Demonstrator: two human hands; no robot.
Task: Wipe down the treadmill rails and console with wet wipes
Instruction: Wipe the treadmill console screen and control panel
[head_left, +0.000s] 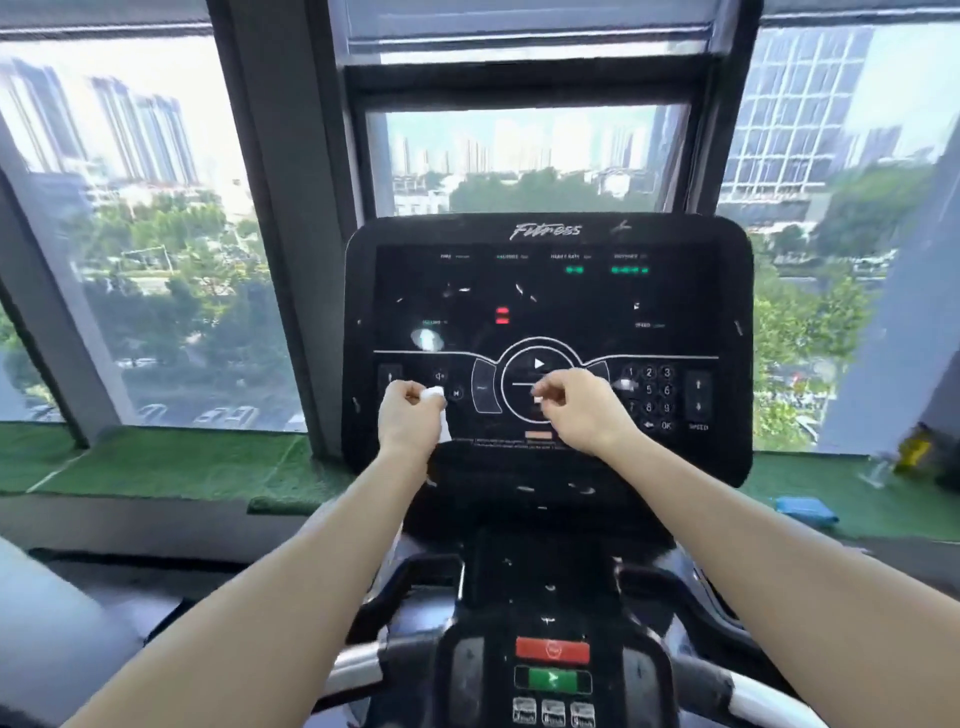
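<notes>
Bare forearms reach up from the frame's bottom toward the treadmill console (548, 291) at centre. Left hand (408, 415) grips a bunched white wet wipe (435, 402) against the lower-left buttons; right hand (582, 410), fingers curled, pinches a small white scrap (538, 399) near the centre dial.

Black console (548, 291) with green and red lights, white wipe (435, 396), green turf ledge (171, 462), red stop button (552, 650)
</notes>
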